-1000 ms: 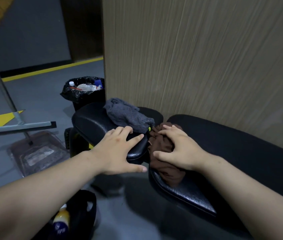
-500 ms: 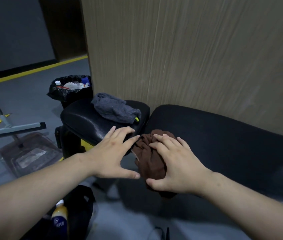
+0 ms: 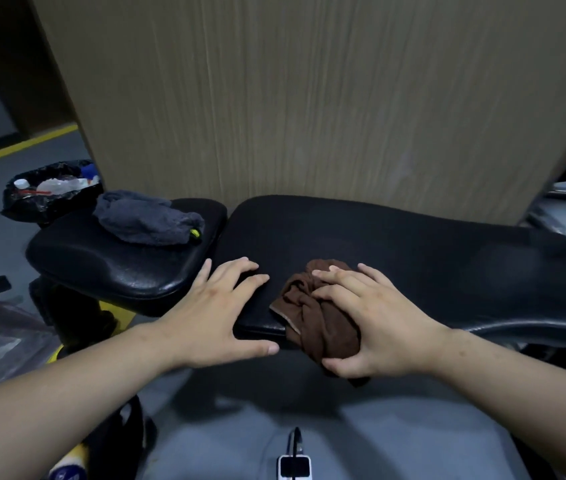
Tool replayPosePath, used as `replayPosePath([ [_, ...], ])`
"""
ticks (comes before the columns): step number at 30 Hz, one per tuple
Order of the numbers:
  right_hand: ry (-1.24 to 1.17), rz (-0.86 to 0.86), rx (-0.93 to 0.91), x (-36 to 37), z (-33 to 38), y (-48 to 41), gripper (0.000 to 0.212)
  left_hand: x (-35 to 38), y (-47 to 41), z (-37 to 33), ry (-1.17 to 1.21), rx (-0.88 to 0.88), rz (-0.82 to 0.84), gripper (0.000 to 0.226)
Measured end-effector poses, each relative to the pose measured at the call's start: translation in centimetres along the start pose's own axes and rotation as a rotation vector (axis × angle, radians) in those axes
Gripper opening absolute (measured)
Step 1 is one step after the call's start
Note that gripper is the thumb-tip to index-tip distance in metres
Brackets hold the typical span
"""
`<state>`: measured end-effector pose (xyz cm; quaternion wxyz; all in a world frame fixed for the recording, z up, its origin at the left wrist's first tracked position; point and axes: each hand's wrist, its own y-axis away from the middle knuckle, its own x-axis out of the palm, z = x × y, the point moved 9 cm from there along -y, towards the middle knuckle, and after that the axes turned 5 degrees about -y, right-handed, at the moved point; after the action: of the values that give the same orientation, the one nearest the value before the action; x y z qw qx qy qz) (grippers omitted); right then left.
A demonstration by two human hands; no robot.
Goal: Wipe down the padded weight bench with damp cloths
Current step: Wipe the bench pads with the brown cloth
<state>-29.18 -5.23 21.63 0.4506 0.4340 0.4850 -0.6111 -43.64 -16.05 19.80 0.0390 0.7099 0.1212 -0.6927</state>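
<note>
The right hand (image 3: 371, 317) gripped a bunched brown cloth (image 3: 312, 317), its fingers curled over the top of the wad and its thumb hooked under the part that hung over the near edge of the pad. It held the cloth down on the long back pad (image 3: 430, 258) of the weight bench, close to that pad's left end. The right forearm reached in from the lower right, with the wrist just off the pad's front edge.

The left hand (image 3: 219, 317) lay flat and open on the same pad, just beside the cloth but apart from it. Its fingers were spread and pointed away from the person, and its thumb stretched out along the near edge. It held nothing. The left forearm came in from the lower left.

To the left, across a narrow gap, was the bench's black seat pad (image 3: 101, 271), with a crumpled grey cloth (image 3: 146, 220) lying on its far part. Behind the seat pad stood a bin with a black liner (image 3: 28, 206) holding plastic rubbish. A tall wood-grain panel (image 3: 309, 98) rose directly behind the bench.
</note>
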Motion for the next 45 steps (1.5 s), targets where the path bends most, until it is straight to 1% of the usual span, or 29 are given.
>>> replayPosePath([
  [7, 0.025, -0.066, 0.041, -1.6, -3.8, 4.2, 0.083, -0.7, -3.5, -5.4, 0.008, 0.107, -0.037, 0.106],
  [13, 0.035, -0.077, 0.112, -3.1, -7.7, 8.0, 0.079, 0.0, -6.5, -10.4, 0.001, 0.139, 0.015, 0.105],
  [20, -0.002, -0.069, 0.279, -4.9, -13.5, 12.9, 0.074, 0.7, -9.7, -16.4, 0.027, 0.162, 0.045, 0.104],
  [27, -0.022, -0.18, 0.481, -7.5, -19.9, 18.9, 0.075, 1.1, -12.4, -20.5, 0.066, 0.157, 0.056, 0.099],
  [30, -0.034, -0.206, 0.565, -8.3, -21.8, 21.2, 0.073, 1.3, -13.3, -21.7, 0.077, 0.148, 0.074, 0.097],
  [35, -0.039, -0.237, 0.648, -9.2, -24.5, 24.3, 0.068, 1.8, -14.6, -22.5, 0.094, 0.131, 0.09, 0.097],
  [39, -0.101, -0.274, 0.727, -10.3, -26.5, 26.9, 0.07, 2.0, -15.4, -22.8, 0.083, 0.124, 0.097, 0.097],
  [43, -0.155, -0.357, 0.84, -11.2, -28.5, 30.1, 0.076, 1.8, -15.8, -22.8, 0.083, 0.118, 0.096, 0.094],
  [45, -0.187, -0.416, 0.908, -11.8, -29.2, 31.3, 0.071, 1.7, -15.9, -22.8, 0.083, 0.117, 0.096, 0.091],
])
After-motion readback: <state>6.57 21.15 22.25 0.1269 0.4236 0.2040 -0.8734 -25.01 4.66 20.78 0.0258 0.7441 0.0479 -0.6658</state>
